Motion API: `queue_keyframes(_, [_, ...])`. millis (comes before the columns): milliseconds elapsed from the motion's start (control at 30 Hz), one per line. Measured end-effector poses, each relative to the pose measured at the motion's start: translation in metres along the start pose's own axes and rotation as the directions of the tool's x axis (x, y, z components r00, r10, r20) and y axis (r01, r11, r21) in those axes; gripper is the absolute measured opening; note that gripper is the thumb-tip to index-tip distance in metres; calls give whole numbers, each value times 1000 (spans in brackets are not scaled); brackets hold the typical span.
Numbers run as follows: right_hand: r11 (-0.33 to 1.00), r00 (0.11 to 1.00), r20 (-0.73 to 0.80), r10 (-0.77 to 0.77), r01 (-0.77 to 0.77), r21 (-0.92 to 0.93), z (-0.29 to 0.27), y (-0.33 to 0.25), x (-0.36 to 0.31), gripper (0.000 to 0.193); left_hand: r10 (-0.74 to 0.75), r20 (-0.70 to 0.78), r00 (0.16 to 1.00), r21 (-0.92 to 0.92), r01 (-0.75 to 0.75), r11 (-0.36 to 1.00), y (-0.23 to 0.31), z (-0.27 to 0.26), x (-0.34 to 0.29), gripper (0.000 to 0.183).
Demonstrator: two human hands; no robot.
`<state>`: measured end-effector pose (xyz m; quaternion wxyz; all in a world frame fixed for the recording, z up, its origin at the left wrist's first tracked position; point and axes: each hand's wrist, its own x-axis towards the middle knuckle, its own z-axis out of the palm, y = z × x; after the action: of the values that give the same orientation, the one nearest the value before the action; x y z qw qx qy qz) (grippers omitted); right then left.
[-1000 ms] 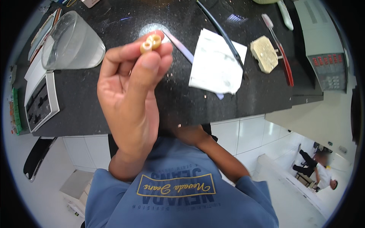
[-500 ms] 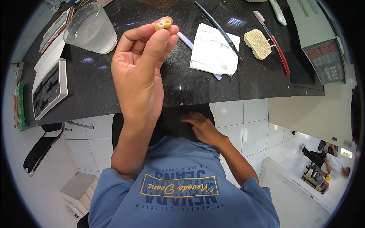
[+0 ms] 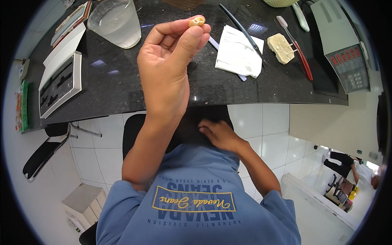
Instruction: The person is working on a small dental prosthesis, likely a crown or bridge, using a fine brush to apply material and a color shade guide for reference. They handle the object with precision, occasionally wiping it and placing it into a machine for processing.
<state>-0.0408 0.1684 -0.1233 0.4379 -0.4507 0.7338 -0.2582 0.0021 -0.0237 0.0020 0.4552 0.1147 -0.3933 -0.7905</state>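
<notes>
Above the dark countertop, my left hand point(image 3: 169, 67) is raised with its thumb and fingertips pinching a small pair of joined dental crowns point(image 3: 197, 21). They are yellowish, and their hollow openings face up toward me. My right hand point(image 3: 222, 134) rests low over my lap, below the counter edge, slightly blurred. Its fingers are loosely bent and a little apart, with nothing seen in them. Right of the crowns lies a folded white tissue point(image 3: 234, 57). A dark fine-tipped brush point(image 3: 241, 30) lies across it, and a pale lilac strip point(image 3: 213, 43) shows from underneath.
A clear cup of water point(image 3: 118, 26) stands at the far left, beside a white case point(image 3: 77, 75) with dark slots. To the right are a cream honeycomb firing tray point(image 3: 279, 47) with pegs, a red toothbrush point(image 3: 301, 57) and a machine with a keypad point(image 3: 347, 61). A person point(image 3: 359, 173) sits far right.
My left hand and the crowns appear farther right and slightly higher. The counter items have also shifted right in view, so the view itself has turned a little. My right hand moved slightly.
</notes>
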Motion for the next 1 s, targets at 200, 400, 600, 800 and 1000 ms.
queue_keyframes(200, [984, 970, -164, -177, 171, -51, 9, 12, -22, 27, -18, -12, 1000, -6, 18, 1000, 2, 0, 0, 19])
queue_keyframes(400, [907, 968, -79, -239, 194, -374, 8, 12, -19, 30, -65, -39, 997, -5, 65, 998, 5, 2, 0, 16])
queue_keyframes(600, [847, 970, -62, -235, 173, -504, 11, 15, -21, 42, -117, -52, 992, -31, 116, 993, 7, 2, -2, 14])
queue_keyframes(800, [788, 975, -123, -184, 71, -612, 12, 17, -23, 36, -149, -64, 987, -44, 146, 988, 9, 2, -4, 13])
queue_keyframes(1000, [764, 976, -55, -210, 128, -632, 8, 26, -22, 32, -198, -60, 978, -57, 194, 979, 12, 5, -3, 13])
